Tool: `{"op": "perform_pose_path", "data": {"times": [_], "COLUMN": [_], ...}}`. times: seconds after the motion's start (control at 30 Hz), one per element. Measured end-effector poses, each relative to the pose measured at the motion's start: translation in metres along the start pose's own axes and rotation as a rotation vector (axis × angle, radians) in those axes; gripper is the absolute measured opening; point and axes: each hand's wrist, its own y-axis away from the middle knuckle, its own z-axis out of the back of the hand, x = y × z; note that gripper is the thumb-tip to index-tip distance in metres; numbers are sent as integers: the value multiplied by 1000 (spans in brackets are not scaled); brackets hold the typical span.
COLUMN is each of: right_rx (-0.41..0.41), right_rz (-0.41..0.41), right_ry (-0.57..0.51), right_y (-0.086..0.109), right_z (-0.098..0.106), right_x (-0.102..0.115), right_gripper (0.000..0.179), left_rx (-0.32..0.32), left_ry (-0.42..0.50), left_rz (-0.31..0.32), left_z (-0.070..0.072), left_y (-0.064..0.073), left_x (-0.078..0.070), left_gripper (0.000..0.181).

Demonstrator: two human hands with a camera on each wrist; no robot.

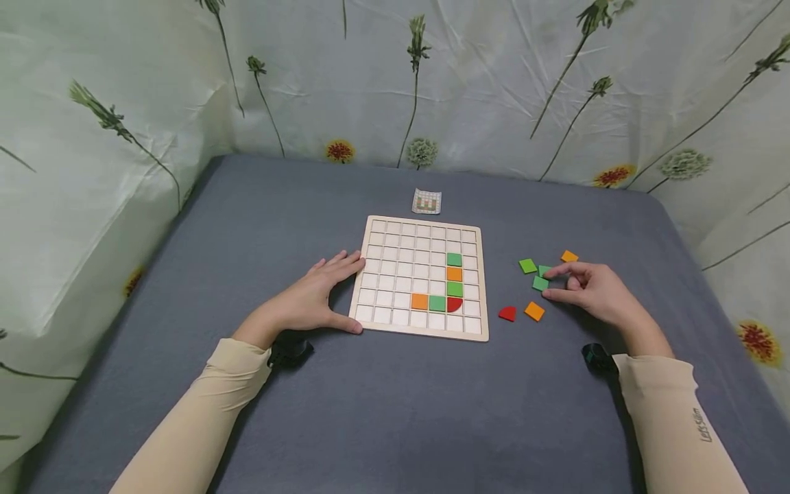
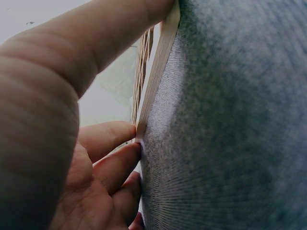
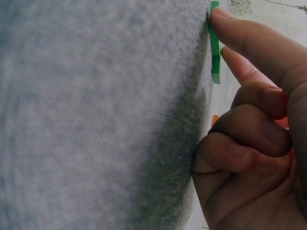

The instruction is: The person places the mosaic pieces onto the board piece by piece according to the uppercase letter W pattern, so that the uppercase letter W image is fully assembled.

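Observation:
The wooden grid board [image 1: 422,333] lies flat, with orange, green and red tiles in an L-shaped run on its right side. My left hand [image 1: 311,296] is spread along its left edge. Thumb and fingertips touch the board's rim [image 2: 158,81]; they do not wrap round it. To the right of the board, my right hand [image 1: 595,291] pinches a green square tile [image 1: 540,283] between thumb and index finger, close to the table. Its other fingers are curled in, and a second green tile [image 1: 544,271] lies just beyond. The right wrist view shows green tile edges [image 3: 215,38] by the thumb.
Around the right hand lie a light green tile [image 1: 527,265], an orange tile [image 1: 569,256], another orange tile [image 1: 534,311] and a red quarter-round tile [image 1: 507,313]. A small pattern card [image 1: 426,202] sits behind the board on the grey cloth [image 1: 395,405]. A flowered curtain [image 1: 370,82] hangs behind.

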Motion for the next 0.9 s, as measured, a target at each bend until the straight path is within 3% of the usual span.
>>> {"op": "perform_pose_path", "data": {"times": [0.9], "right_rx": [10], "right_rz": [11], "right_ry": [48], "right_y": [-1], "right_z": [0], "right_x": [4], "right_gripper": [43], "left_rx": [1], "left_ry": [2], "left_rz": [7], "left_z": [1], "left_y": [0], "left_x": [-4], "left_gripper": [120]}}
